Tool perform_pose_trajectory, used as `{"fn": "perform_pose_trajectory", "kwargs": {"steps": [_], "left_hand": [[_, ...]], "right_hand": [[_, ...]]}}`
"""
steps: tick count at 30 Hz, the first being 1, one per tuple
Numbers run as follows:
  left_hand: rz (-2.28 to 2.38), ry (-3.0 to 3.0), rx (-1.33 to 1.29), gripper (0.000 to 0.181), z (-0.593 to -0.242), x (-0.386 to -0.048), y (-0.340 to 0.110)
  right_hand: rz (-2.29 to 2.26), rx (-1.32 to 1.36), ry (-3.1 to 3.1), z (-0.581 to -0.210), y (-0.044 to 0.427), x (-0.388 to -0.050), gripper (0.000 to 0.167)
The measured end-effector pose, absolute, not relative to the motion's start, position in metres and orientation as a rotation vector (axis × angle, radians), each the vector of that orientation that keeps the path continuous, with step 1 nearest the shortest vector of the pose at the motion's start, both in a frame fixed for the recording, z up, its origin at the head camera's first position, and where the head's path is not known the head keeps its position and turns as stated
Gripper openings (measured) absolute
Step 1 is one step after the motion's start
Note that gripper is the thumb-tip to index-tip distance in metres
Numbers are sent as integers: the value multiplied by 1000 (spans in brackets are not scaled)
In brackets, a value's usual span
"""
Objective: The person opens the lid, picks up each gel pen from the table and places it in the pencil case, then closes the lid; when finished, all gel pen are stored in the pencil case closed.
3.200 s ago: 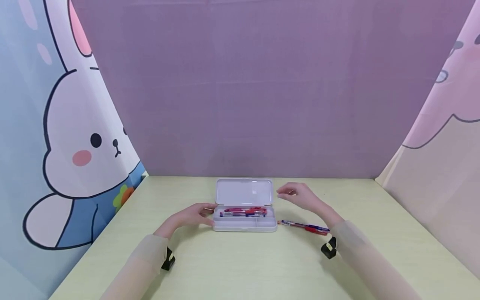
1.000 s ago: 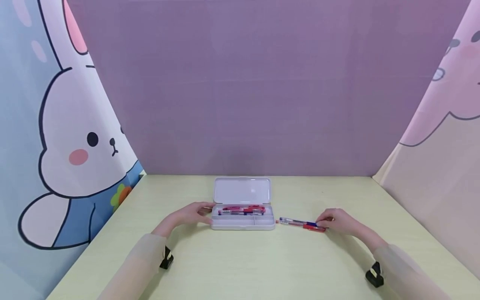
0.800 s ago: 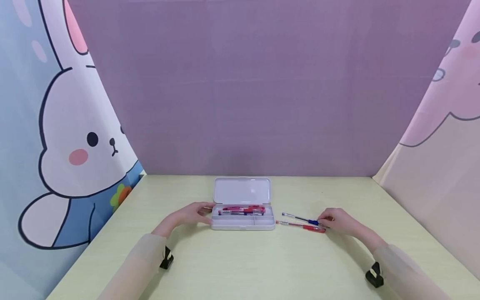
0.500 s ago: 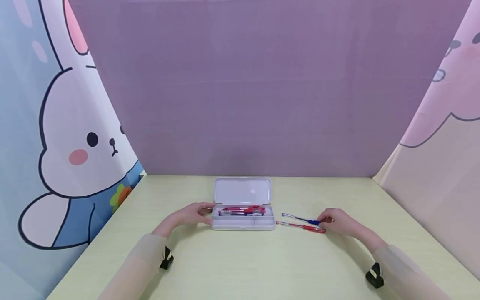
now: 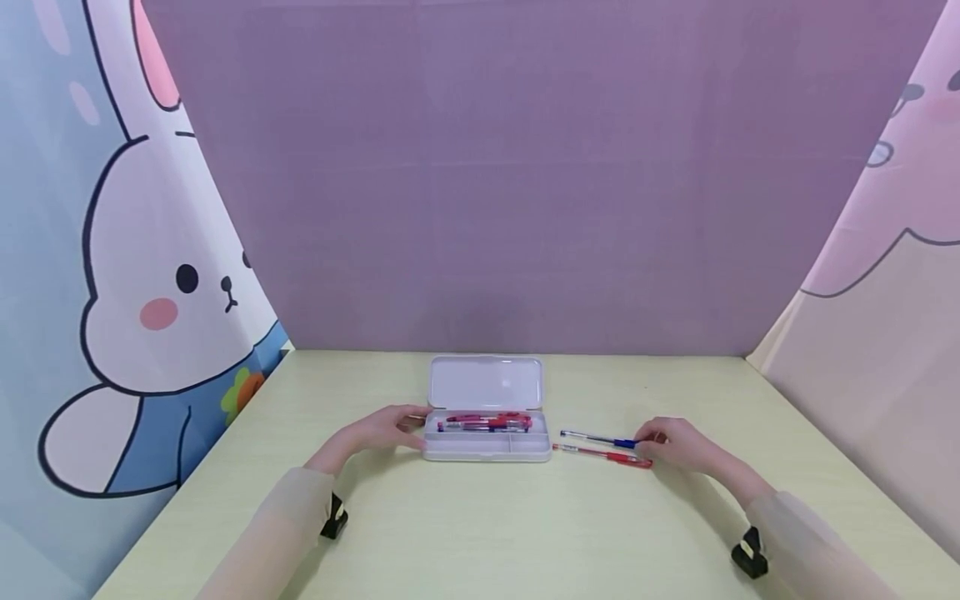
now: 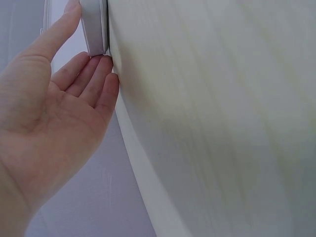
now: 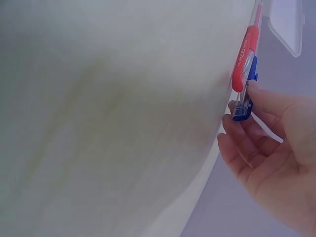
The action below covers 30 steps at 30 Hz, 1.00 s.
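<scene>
In the head view, an open white pencil case (image 5: 453,456) sits on the table with its lid (image 5: 486,382) raised at the back. Several red and blue pens (image 5: 491,423) lie in its rear compartment. My left hand (image 5: 380,430) holds the case by its left end, thumb toward the front and fingers at the back corner. To the right of the case, my right hand (image 5: 678,444) pinches the capped end of a blue gel pen (image 5: 596,437) between thumb and fingers. A red gel pen (image 5: 603,454) lies alongside it, nearer me; its red grip (image 7: 243,59) partly covers the blue pen in the right wrist view.
Two front compartments of the case (image 5: 468,446) show no pens. The pale wood-look table (image 5: 480,533) extends to a purple cloth backdrop (image 5: 480,183). Cartoon-printed curtains (image 5: 165,317) hang at the sides. Each wrist wears a small black camera (image 5: 750,552).
My right hand has come down from beside the lid to the pens at right. It has taken hold of the blue pen and parted it from the red one. My left hand stays put.
</scene>
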<state>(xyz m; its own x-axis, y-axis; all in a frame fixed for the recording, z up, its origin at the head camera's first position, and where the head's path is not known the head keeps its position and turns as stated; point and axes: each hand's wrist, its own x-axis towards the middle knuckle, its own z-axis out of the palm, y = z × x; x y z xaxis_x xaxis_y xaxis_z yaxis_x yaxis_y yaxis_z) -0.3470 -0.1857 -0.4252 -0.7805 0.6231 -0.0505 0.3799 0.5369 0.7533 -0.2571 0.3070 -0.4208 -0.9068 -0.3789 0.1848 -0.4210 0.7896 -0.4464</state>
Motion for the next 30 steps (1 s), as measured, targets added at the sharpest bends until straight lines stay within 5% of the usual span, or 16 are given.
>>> {"fn": "perform_pose_trajectory", "kwargs": {"steps": [30], "left_hand": [[1066,2484,851,69,-425,-346,-187]], "right_hand": [[761,648,-2744,-386,252,-284,10]]}}
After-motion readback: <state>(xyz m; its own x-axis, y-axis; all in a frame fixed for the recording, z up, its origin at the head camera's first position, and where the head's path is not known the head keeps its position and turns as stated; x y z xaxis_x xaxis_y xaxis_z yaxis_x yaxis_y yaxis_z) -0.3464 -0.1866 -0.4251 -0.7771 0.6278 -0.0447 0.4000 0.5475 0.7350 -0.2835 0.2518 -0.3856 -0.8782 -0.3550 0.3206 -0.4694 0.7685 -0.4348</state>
